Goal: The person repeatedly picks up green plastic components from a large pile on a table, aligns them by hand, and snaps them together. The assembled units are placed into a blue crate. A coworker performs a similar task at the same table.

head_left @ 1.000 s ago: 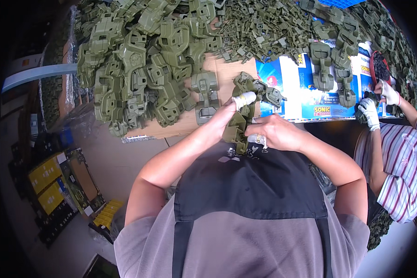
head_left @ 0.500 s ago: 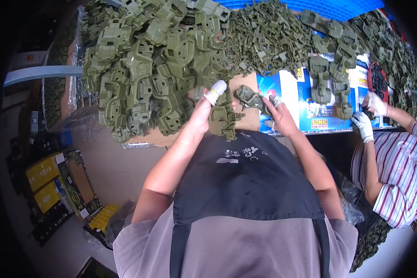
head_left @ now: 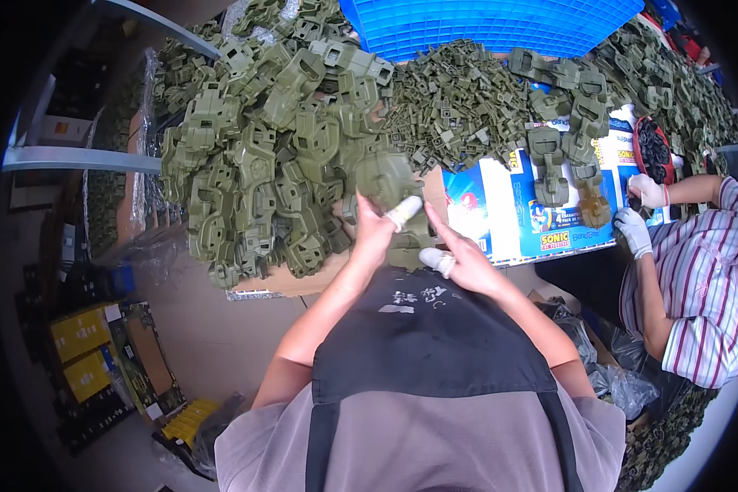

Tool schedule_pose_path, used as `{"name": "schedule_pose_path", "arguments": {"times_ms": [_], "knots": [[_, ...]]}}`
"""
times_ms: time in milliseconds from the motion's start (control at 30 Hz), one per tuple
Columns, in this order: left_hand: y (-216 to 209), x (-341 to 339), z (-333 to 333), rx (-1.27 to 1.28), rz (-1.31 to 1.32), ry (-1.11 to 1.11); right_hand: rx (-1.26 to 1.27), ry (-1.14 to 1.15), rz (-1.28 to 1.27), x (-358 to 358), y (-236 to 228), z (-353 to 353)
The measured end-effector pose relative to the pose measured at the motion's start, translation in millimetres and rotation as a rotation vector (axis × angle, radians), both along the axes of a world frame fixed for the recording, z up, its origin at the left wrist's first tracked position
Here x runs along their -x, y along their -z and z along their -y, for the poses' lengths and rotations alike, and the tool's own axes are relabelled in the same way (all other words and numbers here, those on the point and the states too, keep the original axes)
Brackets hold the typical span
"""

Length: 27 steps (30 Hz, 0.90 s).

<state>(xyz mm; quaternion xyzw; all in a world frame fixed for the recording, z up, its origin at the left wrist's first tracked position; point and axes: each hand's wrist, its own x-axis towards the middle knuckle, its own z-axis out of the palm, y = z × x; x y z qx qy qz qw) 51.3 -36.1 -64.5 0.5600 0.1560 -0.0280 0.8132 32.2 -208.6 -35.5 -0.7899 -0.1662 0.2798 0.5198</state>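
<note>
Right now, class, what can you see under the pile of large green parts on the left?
Brown cardboard shows along the near edge of the pile of large green parts; what lies beneath its middle is covered.

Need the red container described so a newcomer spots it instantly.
From the big blue plastic crate at the top of the view, go right and down to the co-worker in the striped shirt. Just beyond their white-gloved hands sits the red container. Its red rim around black pieces sets it apart from the olive-green plastic parts nearby.
</note>
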Motion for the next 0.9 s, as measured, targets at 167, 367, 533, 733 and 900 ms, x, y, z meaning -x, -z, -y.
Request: {"name": "schedule_pose_path", "arguments": {"times_ms": [167,367,533,733,900], "knots": [[-24.2,1.7,-1.8,0.074,0.049,-0.034,-0.68,0.264,-0.559,1.0,18.0,7.1],[-32.6,10.6,-24.9,-0.156,0.296,-0.198,-0.269,0.253,-0.081,-11.0,19.5,25.0],[-102.4,5.0,-8.7,-1.525,0.653,0.649,0.178,-0.006,0.188,-13.2,-23.1,38.6],[-35.3,19.6,-5.2,-0.996,0.387,1.034,0.108,-0.15,0.174,8.8,-5.4,41.2],[-31.5,23.7,-5.7,-1.05,0.427,1.034,0.094,-0.094,0.017,8.0,10.0,41.0]]}}
